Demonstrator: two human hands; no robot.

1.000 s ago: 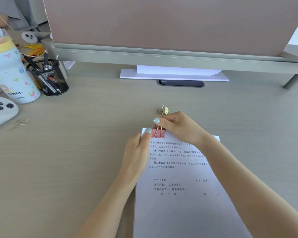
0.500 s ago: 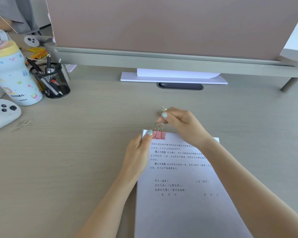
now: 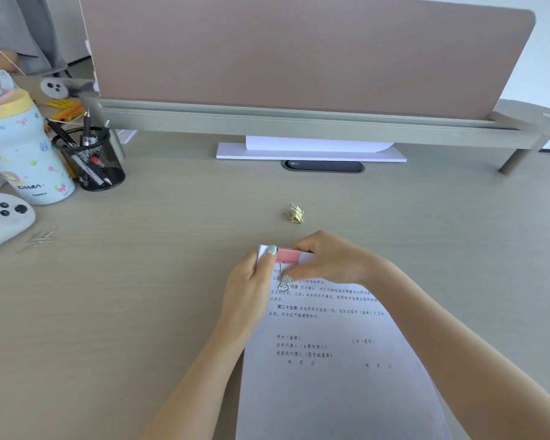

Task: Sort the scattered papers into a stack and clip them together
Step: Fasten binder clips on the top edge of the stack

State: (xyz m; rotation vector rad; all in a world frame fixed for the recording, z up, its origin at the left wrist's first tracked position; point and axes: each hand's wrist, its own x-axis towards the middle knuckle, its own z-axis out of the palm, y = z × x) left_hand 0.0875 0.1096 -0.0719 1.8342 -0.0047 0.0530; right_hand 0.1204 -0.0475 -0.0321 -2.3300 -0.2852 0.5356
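Left hand [image 3: 251, 289] gripping the top left corner of the paper stack [image 3: 331, 360], thumb on top. Right hand [image 3: 327, 260] pinching the pink clip [image 3: 287, 256] on the stack's top edge, a finger pressing its wire loop flat. Stack lying on the bench [image 3: 140, 312], near end cut off. Yellow clip [image 3: 294, 213] just beyond. Far left: pen cup [image 3: 91, 160], bottle [image 3: 19, 147], loose paper clips [image 3: 38, 239], too blurry to count.

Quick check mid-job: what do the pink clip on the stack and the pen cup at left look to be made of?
Pink binder clip: looks like painted sheet metal, matte pink, with a shiny bare wire handle folded flat onto the paper stack. Pen cup: black wire mesh, probably metal; pens show through its holes.
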